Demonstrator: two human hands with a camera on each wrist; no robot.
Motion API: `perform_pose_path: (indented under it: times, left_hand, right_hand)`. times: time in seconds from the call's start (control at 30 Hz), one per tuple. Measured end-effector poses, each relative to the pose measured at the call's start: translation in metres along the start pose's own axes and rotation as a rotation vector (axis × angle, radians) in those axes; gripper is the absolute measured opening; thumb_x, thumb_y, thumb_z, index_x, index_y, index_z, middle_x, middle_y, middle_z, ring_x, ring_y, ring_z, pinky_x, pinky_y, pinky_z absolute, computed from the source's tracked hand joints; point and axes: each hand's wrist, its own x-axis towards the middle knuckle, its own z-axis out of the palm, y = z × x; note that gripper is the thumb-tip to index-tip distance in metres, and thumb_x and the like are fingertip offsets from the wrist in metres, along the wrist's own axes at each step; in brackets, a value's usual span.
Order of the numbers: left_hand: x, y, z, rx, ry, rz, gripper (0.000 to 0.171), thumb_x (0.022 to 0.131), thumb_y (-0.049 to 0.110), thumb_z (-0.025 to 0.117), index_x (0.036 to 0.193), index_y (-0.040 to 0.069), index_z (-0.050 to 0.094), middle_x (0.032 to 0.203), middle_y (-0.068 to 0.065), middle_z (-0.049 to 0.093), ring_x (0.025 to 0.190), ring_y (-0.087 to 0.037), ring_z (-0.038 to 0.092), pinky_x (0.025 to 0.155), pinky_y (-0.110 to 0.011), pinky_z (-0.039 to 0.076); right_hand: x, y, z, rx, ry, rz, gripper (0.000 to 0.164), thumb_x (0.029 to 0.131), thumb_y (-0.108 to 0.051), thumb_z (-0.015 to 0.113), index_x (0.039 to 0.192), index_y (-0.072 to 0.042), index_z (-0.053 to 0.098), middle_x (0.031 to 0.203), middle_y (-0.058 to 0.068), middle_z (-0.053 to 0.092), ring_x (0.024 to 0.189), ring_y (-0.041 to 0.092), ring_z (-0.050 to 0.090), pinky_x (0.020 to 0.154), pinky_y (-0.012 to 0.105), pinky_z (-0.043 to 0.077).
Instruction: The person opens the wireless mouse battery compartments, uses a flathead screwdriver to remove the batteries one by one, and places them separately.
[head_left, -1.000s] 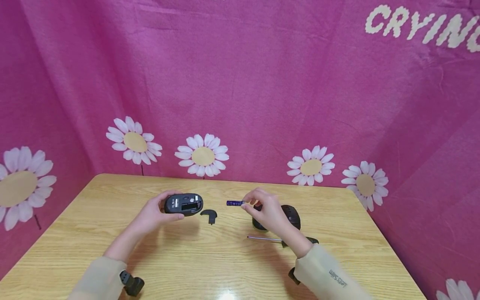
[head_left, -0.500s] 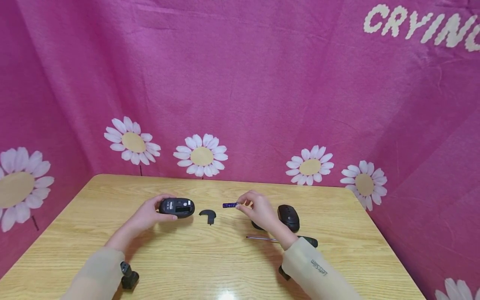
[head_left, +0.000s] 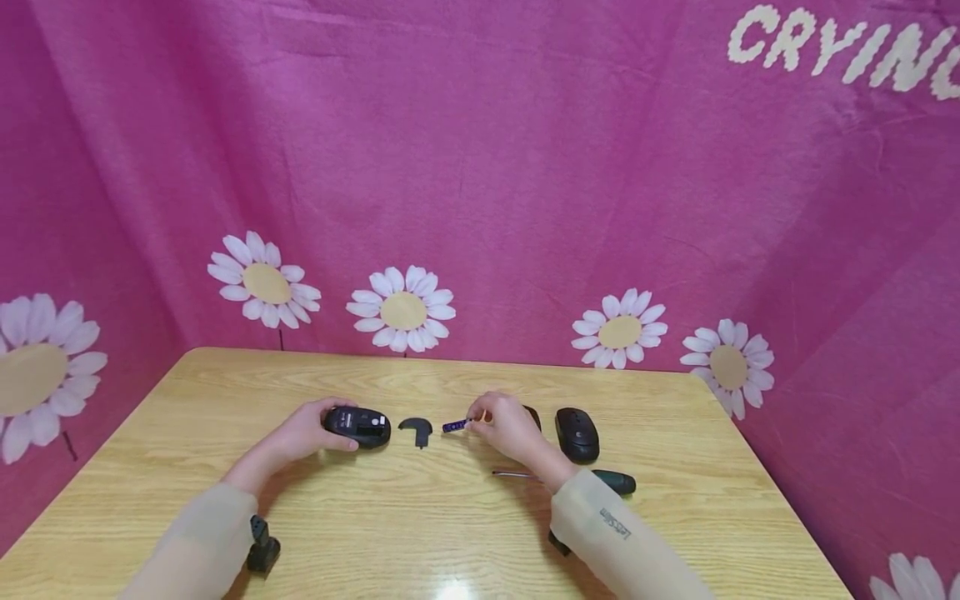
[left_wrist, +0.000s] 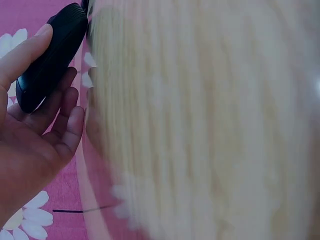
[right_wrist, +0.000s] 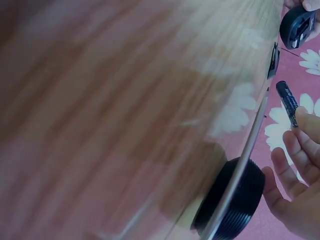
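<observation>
L hand [head_left: 306,429] grips a smooth black oval plastic mouse [head_left: 347,421], belly up, slot [head_left: 370,431] showing; at its 3 o'clock, flat black hooked plastic cover [head_left: 418,429] on wood-grain worktop [head_left: 420,517]; 3 o'clock again, slim dark-purple cylindrical battery [head_left: 453,426], pinched in R hand [head_left: 506,427]. Looks like batt. stage, in/out unclear; next move prob. calls for careful alignment.

Glossy wd tbl [head_left: 420,517], plastic mouse [head_left: 352,423].
</observation>
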Motion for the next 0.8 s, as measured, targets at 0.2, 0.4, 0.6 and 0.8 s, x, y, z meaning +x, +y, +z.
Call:
perform_pose_path:
  times: [0.2,0.4,0.6,0.8]
  left_hand:
    - [0.003,-0.001,-0.004,0.003,-0.018,0.012,0.069,0.072,0.02,0.082,0.129,-0.001,0.051,0.125,-0.026,0.055,0.118,-0.04,0.049,0.102,-0.056,0.034]
    - [0.003,-0.003,-0.009,0.043,-0.04,0.0,0.069,0.073,0.021,0.081,0.13,-0.002,0.051,0.129,-0.026,0.052,0.121,-0.042,0.046,0.104,-0.057,0.031]
    - [0.005,-0.004,-0.012,0.069,-0.055,-0.01,0.071,0.073,0.023,0.081,0.131,-0.005,0.05,0.129,-0.028,0.051,0.121,-0.043,0.046,0.103,-0.057,0.032]
    - [0.008,-0.007,-0.014,0.075,-0.051,-0.024,0.073,0.075,0.022,0.08,0.133,-0.006,0.047,0.125,-0.028,0.052,0.11,-0.036,0.051,0.097,-0.051,0.038]
  right_hand:
    - [0.002,0.0,-0.001,-0.077,-0.032,-0.017,0.007,0.081,-0.017,0.075,0.079,-0.014,0.068,0.078,-0.004,0.061,0.069,0.008,0.052,0.058,0.021,0.043]
    - [0.004,0.001,-0.003,-0.116,-0.084,-0.018,0.009,0.079,-0.017,0.076,0.077,-0.014,0.068,0.076,-0.005,0.061,0.073,0.01,0.051,0.063,0.025,0.045]
    - [0.008,0.0,-0.003,-0.18,-0.118,-0.051,0.008,0.079,-0.017,0.077,0.079,-0.012,0.071,0.078,-0.002,0.066,0.077,0.015,0.055,0.068,0.03,0.05]
    - [0.009,0.001,0.0,-0.26,-0.15,-0.069,0.007,0.077,-0.017,0.078,0.079,-0.013,0.072,0.078,-0.002,0.067,0.08,0.016,0.056,0.071,0.033,0.05]
